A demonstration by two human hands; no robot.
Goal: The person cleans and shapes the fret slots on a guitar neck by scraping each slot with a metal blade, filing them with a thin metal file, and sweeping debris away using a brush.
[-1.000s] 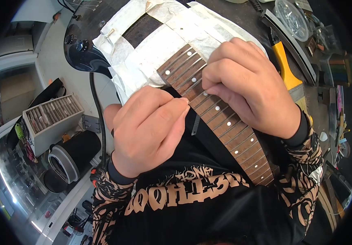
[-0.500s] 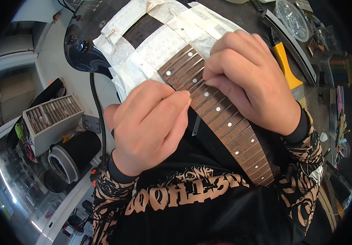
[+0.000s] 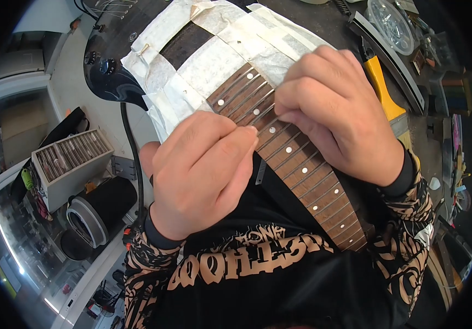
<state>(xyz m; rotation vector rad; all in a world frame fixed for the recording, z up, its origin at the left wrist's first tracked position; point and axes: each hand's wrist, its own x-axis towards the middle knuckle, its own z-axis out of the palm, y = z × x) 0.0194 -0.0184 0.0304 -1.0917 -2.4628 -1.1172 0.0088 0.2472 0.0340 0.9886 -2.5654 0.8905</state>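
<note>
A guitar with a dark body (image 3: 116, 83) lies across the lap, its brown fretboard (image 3: 304, 178) running down to the right with white dot inlays. White masking tape (image 3: 214, 63) covers much of the body around a dark rectangular opening. My left hand (image 3: 203, 170) is closed in a pinch at the fretboard's left edge. My right hand (image 3: 337, 112) is pinched too, over the right side of the fretboard. Whatever lies between the fingertips of either hand is too small or hidden to make out.
A yellow-handled brush (image 3: 382, 90), a curved metal bar (image 3: 392, 63) and a clear container (image 3: 390, 27) are at the upper right. At left are a box of packed items (image 3: 71, 156), a black bin (image 3: 107, 205) and a black cable (image 3: 132, 148).
The guitar body and tape have shifted slightly left in view, and the upper fretboard slightly down. My right hand is a little higher than a second ago; both hands remain pinched.
</note>
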